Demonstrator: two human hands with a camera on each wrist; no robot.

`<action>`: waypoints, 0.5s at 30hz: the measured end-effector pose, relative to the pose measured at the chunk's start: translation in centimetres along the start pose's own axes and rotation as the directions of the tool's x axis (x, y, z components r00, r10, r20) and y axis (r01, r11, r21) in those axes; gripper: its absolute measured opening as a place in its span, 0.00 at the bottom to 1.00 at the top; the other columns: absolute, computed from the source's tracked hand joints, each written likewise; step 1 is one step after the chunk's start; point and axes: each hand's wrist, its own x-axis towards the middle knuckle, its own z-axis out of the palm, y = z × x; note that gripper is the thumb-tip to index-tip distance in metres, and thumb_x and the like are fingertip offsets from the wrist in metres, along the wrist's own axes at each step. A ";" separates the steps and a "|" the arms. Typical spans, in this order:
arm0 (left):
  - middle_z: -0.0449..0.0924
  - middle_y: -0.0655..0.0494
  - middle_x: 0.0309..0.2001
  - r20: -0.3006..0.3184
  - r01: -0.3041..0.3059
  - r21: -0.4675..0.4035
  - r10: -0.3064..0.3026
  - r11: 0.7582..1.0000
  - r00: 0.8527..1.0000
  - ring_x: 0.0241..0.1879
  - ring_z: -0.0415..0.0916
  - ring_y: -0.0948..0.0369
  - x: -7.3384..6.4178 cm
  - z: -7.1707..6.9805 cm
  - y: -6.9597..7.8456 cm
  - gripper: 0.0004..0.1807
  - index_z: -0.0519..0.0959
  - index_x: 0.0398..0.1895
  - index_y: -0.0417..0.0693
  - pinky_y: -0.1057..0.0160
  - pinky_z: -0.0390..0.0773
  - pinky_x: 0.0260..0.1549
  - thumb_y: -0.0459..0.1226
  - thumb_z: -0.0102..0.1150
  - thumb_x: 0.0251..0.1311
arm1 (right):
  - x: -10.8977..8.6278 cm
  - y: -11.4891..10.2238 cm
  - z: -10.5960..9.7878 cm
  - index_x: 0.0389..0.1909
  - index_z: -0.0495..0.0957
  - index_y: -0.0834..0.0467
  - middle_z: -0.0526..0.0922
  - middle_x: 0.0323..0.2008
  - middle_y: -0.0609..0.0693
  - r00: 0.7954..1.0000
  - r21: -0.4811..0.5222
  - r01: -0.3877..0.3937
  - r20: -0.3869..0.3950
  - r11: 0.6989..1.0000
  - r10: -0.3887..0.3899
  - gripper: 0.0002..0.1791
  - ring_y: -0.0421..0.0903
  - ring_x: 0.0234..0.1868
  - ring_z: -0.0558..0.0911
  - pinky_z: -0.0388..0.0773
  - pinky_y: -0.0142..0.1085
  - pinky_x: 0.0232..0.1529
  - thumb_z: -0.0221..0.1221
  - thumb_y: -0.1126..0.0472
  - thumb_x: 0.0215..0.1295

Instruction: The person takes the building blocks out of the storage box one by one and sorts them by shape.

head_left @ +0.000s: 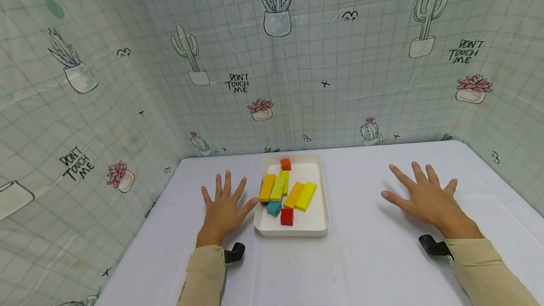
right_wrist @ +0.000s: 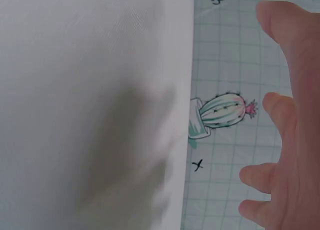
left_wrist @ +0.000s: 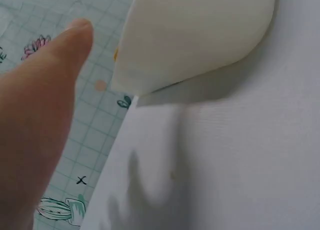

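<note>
A white tray [head_left: 312,223] stands on the table with several coloured blocks in it. At its far end is an orange block [head_left: 285,164]; a red cube [head_left: 287,217] and a teal block [head_left: 274,208] lie near the front. Between them are several yellow and amber bars, among them a bright yellow bar [head_left: 305,196]. My left hand [head_left: 224,212] is spread beside the tray's left side, thumb tip close to the rim and holding nothing. Well to the right of the tray, my right hand [head_left: 429,198] is also spread, its fingers apart and nothing in them.
A white cloth [head_left: 352,268] covers the table. Behind and on both sides hangs a gridded curtain [head_left: 318,60] printed with cacti and lettering. Each wrist carries a black camera mount, the left one [head_left: 235,252] near the tray's front left corner.
</note>
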 end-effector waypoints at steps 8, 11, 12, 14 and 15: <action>0.45 0.45 0.79 -0.036 -0.012 -0.075 0.009 0.997 0.999 0.78 0.38 0.43 0.5 0.3 1.1 0.42 0.60 0.78 0.59 0.29 0.27 0.67 0.68 0.38 0.68 | -0.1 -1.1 0.5 0.80 0.50 0.43 0.49 0.72 0.77 0.999 0.000 0.036 -0.026 0.999 -0.036 0.50 0.79 0.70 0.46 0.36 0.85 0.51 0.48 0.23 0.64; 0.55 0.46 0.77 -0.049 -0.003 -0.141 -0.004 0.990 0.999 0.76 0.48 0.45 0.4 0.6 1.7 0.39 0.63 0.77 0.58 0.30 0.35 0.69 0.66 0.42 0.69 | -0.1 -1.8 0.9 0.79 0.54 0.44 0.53 0.71 0.75 0.997 -0.004 0.068 -0.041 0.998 -0.068 0.48 0.77 0.70 0.50 0.42 0.83 0.53 0.49 0.24 0.63; 0.59 0.46 0.76 -0.057 -0.001 -0.171 -0.009 0.985 0.998 0.75 0.52 0.45 0.3 0.8 1.8 0.38 0.65 0.76 0.57 0.31 0.37 0.69 0.65 0.44 0.69 | 0.0 -1.9 1.1 0.79 0.54 0.44 0.54 0.71 0.74 0.996 -0.006 0.079 -0.048 0.997 -0.079 0.48 0.75 0.70 0.52 0.44 0.82 0.54 0.49 0.24 0.64; 0.65 0.47 0.72 -0.075 0.000 -0.245 -0.019 0.970 0.997 0.72 0.58 0.46 0.3 1.1 2.2 0.36 0.67 0.74 0.55 0.32 0.43 0.69 0.62 0.46 0.70 | 0.0 -2.2 1.3 0.79 0.56 0.45 0.56 0.70 0.73 0.994 -0.004 0.094 -0.063 0.996 -0.094 0.47 0.74 0.69 0.55 0.49 0.79 0.55 0.49 0.25 0.65; 0.68 0.48 0.71 -0.083 -0.003 -0.281 -0.021 0.960 0.996 0.71 0.61 0.47 0.4 1.3 2.4 0.35 0.68 0.74 0.54 0.33 0.46 0.69 0.61 0.46 0.71 | 0.1 -2.3 1.3 0.78 0.57 0.46 0.57 0.70 0.74 0.992 -0.003 0.100 -0.071 0.995 -0.100 0.46 0.74 0.68 0.57 0.51 0.78 0.55 0.49 0.25 0.66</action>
